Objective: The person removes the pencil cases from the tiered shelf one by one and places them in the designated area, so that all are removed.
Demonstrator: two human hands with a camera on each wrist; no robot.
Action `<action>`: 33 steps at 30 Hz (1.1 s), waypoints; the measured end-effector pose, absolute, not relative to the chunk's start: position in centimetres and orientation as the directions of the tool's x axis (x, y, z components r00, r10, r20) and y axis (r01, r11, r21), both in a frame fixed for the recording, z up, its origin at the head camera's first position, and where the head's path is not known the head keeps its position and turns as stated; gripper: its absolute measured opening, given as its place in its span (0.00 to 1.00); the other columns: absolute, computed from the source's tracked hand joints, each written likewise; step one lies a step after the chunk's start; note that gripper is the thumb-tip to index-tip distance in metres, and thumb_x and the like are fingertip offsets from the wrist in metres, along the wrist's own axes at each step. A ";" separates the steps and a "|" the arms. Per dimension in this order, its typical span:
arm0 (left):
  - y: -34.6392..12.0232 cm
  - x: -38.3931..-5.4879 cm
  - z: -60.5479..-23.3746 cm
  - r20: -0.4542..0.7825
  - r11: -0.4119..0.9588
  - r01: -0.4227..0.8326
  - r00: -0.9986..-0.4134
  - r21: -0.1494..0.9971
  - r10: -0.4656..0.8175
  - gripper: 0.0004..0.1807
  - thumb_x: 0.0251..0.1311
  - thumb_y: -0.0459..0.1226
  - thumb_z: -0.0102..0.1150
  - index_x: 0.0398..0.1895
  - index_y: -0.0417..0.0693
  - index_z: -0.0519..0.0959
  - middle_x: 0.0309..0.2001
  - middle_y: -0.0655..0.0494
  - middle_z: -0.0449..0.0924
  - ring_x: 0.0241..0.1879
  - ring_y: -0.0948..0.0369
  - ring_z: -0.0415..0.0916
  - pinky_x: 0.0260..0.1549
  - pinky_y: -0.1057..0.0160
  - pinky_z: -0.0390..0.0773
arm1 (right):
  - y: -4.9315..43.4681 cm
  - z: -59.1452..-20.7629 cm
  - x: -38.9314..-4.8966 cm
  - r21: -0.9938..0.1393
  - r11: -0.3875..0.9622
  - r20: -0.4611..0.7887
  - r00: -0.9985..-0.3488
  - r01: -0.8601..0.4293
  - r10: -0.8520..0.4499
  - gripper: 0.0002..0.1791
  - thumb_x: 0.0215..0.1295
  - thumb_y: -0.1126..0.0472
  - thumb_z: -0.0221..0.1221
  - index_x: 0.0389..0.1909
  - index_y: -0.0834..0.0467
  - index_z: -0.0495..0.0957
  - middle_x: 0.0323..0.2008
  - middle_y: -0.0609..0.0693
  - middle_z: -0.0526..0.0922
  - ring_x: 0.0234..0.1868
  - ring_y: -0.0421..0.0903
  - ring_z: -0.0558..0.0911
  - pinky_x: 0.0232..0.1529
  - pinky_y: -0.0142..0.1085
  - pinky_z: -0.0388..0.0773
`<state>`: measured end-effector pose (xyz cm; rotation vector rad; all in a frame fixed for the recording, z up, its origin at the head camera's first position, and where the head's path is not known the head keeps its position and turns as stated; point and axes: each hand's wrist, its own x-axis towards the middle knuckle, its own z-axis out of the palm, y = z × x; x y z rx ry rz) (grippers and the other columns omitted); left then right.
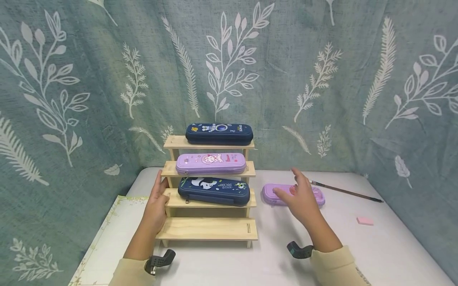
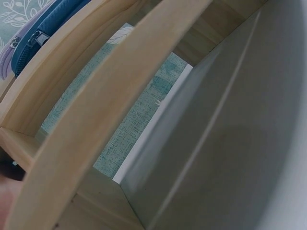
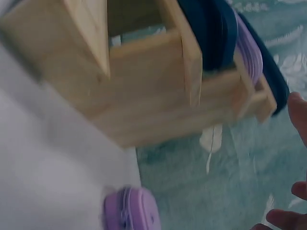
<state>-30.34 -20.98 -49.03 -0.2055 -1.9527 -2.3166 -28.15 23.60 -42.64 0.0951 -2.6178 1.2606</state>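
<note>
A light wooden step shelf [image 1: 206,229] with several tiers stands on the table. My left hand [image 1: 156,210] rests against its left side, fingers pointing up along it. A navy astronaut pencil case [image 1: 219,135] lies on the top tier, a lilac pencil case [image 1: 211,163] with a cartoon figure below it, and a navy panda pencil case [image 1: 214,192] one tier lower. The lowest tier is bare. Over a second purple pencil case [image 1: 269,195] on the table, my right hand [image 1: 303,200] hovers with fingers spread, hiding part of the case; nothing is in its grasp.
A thin dark brush-like stick [image 1: 347,191] lies at the right, behind a small pink block [image 1: 365,221]. A pale sheet with a leafy border [image 1: 107,234] covers the table's left part. A patterned green curtain [image 1: 272,95] hangs behind and at both sides.
</note>
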 end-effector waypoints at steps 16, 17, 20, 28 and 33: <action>-21.1 -30.4 -49.2 0.192 -0.182 0.187 -0.981 0.965 0.010 0.54 0.64 0.20 0.27 0.84 0.83 0.40 0.87 0.54 0.38 0.84 0.52 0.41 0.80 0.48 0.49 | 13.3 -41.6 -26.4 -0.651 0.734 0.224 -0.973 -0.194 -0.058 0.57 0.54 0.32 0.73 0.79 0.54 0.61 0.75 0.60 0.63 0.76 0.62 0.67 0.72 0.63 0.68; -21.1 -30.4 -49.2 0.190 -0.184 0.185 -0.982 0.965 0.011 0.54 0.63 0.20 0.27 0.84 0.83 0.40 0.87 0.54 0.38 0.84 0.52 0.41 0.80 0.48 0.49 | 12.9 -41.6 -26.3 -0.641 0.744 0.234 -0.971 -0.187 -0.043 0.57 0.54 0.32 0.73 0.78 0.54 0.62 0.74 0.60 0.63 0.75 0.62 0.68 0.72 0.62 0.69; -21.1 -30.4 -49.1 0.185 -0.181 0.180 -0.983 0.967 0.011 0.55 0.63 0.19 0.28 0.84 0.83 0.40 0.87 0.54 0.38 0.84 0.53 0.41 0.79 0.49 0.50 | 11.8 -41.8 -26.0 -0.632 0.758 0.247 -0.969 -0.165 -0.004 0.55 0.52 0.32 0.74 0.76 0.53 0.66 0.71 0.58 0.65 0.72 0.60 0.71 0.71 0.61 0.71; -21.1 -30.4 -49.0 0.182 -0.179 0.177 -0.983 0.968 0.007 0.54 0.64 0.20 0.28 0.84 0.82 0.40 0.87 0.53 0.38 0.84 0.52 0.42 0.79 0.49 0.51 | 9.3 -41.4 -26.0 -0.624 0.776 0.185 -0.982 -0.092 0.031 0.60 0.50 0.31 0.75 0.80 0.52 0.61 0.72 0.61 0.66 0.71 0.61 0.72 0.69 0.62 0.71; -21.0 -30.4 -49.0 0.182 -0.176 0.179 -0.983 0.968 0.004 0.54 0.64 0.20 0.29 0.84 0.82 0.41 0.86 0.52 0.38 0.84 0.52 0.42 0.79 0.49 0.52 | 8.5 -41.6 -26.3 -0.612 0.789 0.168 -0.983 -0.046 0.074 0.62 0.48 0.31 0.76 0.80 0.55 0.62 0.68 0.65 0.69 0.65 0.61 0.75 0.65 0.60 0.76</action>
